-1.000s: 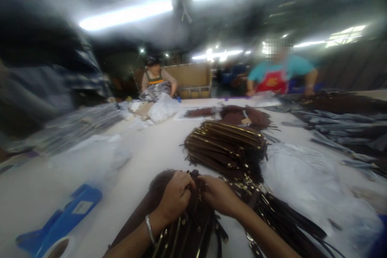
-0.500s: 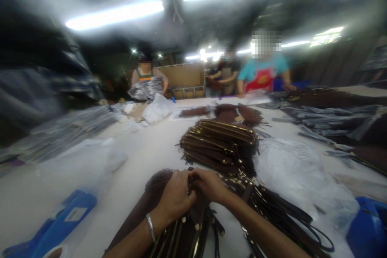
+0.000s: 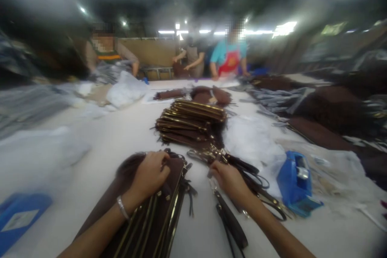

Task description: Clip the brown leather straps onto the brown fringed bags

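Well, left hand [image 3: 149, 175]: fingers curled tight over the top edge of the brown pouches [image 3: 163, 209], stacked on the white table [image 3: 121, 137] right before me.
Right hand [image 3: 229, 179]: lay on the dark straps [image 3: 246, 167], knuckles up; whether it gripped one, I could not tell.
Beyond: second pouch pile [image 3: 190, 123].
Right side: blue tape dispenser [image 3: 294, 181] — near the straps.
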A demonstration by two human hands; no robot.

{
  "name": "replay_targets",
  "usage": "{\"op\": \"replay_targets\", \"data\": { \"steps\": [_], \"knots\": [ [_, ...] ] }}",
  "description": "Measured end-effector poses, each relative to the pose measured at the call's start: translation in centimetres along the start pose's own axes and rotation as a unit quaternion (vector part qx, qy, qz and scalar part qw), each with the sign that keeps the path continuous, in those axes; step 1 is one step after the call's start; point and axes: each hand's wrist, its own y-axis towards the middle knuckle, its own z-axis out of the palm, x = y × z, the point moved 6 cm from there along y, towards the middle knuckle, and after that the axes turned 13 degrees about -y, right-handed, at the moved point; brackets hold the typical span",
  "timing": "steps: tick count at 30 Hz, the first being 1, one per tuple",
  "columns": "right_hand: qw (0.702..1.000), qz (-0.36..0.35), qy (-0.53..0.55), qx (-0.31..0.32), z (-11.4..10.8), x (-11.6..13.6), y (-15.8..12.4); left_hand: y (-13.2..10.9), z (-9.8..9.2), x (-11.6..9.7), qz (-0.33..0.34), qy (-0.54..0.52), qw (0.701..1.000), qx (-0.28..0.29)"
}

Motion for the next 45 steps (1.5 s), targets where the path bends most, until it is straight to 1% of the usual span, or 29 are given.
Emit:
{"op": "replay_targets", "data": {
  "steps": [2, 3, 4, 6, 8, 11, 14, 18, 19, 20, 21, 22, 24, 25, 27, 29, 33, 36, 39, 42, 45],
  "knots": [
    [0.994, 0.030, -0.086, 0.066, 2.8, -0.8, -2.7, -0.1, -0.1, 0.0, 0.000, 0.001, 1.000, -0.006],
    [0.988, 0.047, -0.120, 0.087, 4.2, -0.9, -3.6, -0.2, -0.1, 0.0, 0.001, 0.001, 1.000, -0.009],
    [0.982, 0.063, -0.146, 0.100, 5.4, -1.0, -4.1, -0.2, -0.2, 0.0, 0.002, 0.000, 1.000, -0.010],
    [0.977, 0.086, -0.168, 0.104, 7.1, -0.8, -4.2, -0.3, -0.3, 0.0, 0.003, -0.003, 1.000, -0.012],
    [0.976, 0.093, -0.172, 0.098, 8.0, -0.6, -3.6, -0.3, -0.5, -0.2, 0.005, -0.009, 1.000, -0.015],
    [0.979, 0.087, -0.162, 0.094, 8.2, -0.9, -2.7, -0.3, -0.6, -0.3, 0.015, -0.015, 1.000, -0.018],
    [0.984, 0.071, -0.129, 0.096, 7.6, -1.8, -2.4, -0.2, -0.6, -0.3, 0.020, -0.016, 1.000, -0.014],
    [0.993, 0.036, -0.062, 0.089, 5.5, -2.8, -2.5, 0.0, -0.4, -0.1, 0.015, -0.029, 0.999, -0.014],
    [0.996, 0.032, -0.018, 0.086, 4.8, -2.8, -2.5, 0.0, -0.4, -0.1, 0.013, -0.032, 0.999, -0.014],
    [0.994, 0.032, 0.050, 0.087, 4.1, -2.7, -2.4, 0.1, -0.4, -0.1, 0.012, -0.035, 0.999, -0.015],
    [0.986, 0.035, 0.138, 0.090, 3.5, -2.4, -2.1, 0.1, -0.5, -0.2, 0.014, -0.041, 0.999, -0.017],
    [0.967, 0.038, 0.233, 0.094, 2.9, -1.8, -1.8, 0.0, -0.5, -0.3, 0.019, -0.051, 0.998, -0.018],
    [0.914, 0.038, 0.389, 0.108, 1.9, -0.2, -0.9, 0.0, -0.5, -0.6, 0.037, -0.087, 0.995, -0.013],
    [0.895, 0.029, 0.429, 0.116, 1.5, 0.8, -0.3, -0.1, -0.5, -0.8, 0.046, -0.108, 0.993, -0.008],
    [0.878, 0.003, 0.462, 0.127, 0.9, 3.0, 1.0, -0.1, -0.5, -1.0, 0.052, -0.145, 0.988, 0.008],
    [0.877, -0.030, 0.461, 0.131, 0.4, 5.3, 2.5, 0.0, -0.6, -0.9, 0.036, -0.172, 0.984, 0.018],
    [0.889, -0.093, 0.427, 0.134, 0.0, 8.8, 5.0, 0.4, -1.0, -0.5, 0.005, -0.242, 0.970, 0.025],
    [0.892, -0.119, 0.408, 0.157, -0.1, 10.3, 6.1, 0.7, -0.9, 0.1, -0.026, -0.286, 0.958, 0.015],
    [0.903, -0.144, 0.369, 0.163, -0.5, 10.7, 6.6, 0.8, -0.6, 0.9, -0.062, -0.305, 0.950, 0.002],
    [0.931, -0.174, 0.293, 0.133, -1.4, 11.1, 6.5, 0.8, -0.6, 1.2, -0.069, -0.291, 0.954, -0.013],
    [0.962, -0.193, 0.184, 0.063, -2.4, 12.0, 6.0, 0.9, -0.6, 1.1, -0.068, -0.266, 0.961, -0.020]
  ]
}}
